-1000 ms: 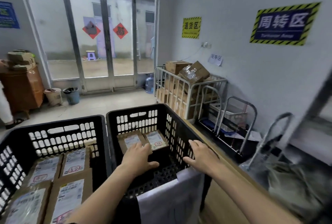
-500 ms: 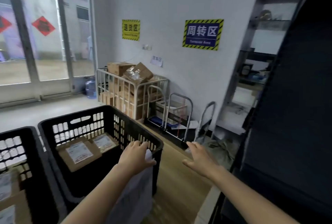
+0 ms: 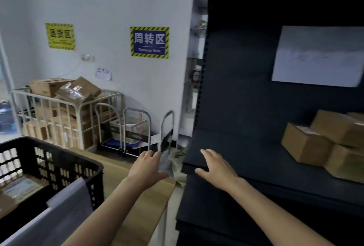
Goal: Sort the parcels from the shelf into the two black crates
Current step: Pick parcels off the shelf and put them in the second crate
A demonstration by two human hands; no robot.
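Both hands, left (image 3: 146, 168) and right (image 3: 216, 168), fingers spread wide, empty. Parcels (image 3: 307, 143) sit on the shelf (image 3: 236, 157) well right of the fingers; a hasty reach could topple the stack.

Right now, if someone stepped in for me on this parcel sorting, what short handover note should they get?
Left hand: open, empty, out over the wooden table.
Right hand: open, empty, at the front edge of the dark shelf.
Parcels: several brown boxes sit at the shelf's right end; at least one labelled parcel lies in the black crate on the left.
Done: some parcels crated.
Left: carry the shelf boxes to the crates. The second crate is out of view.
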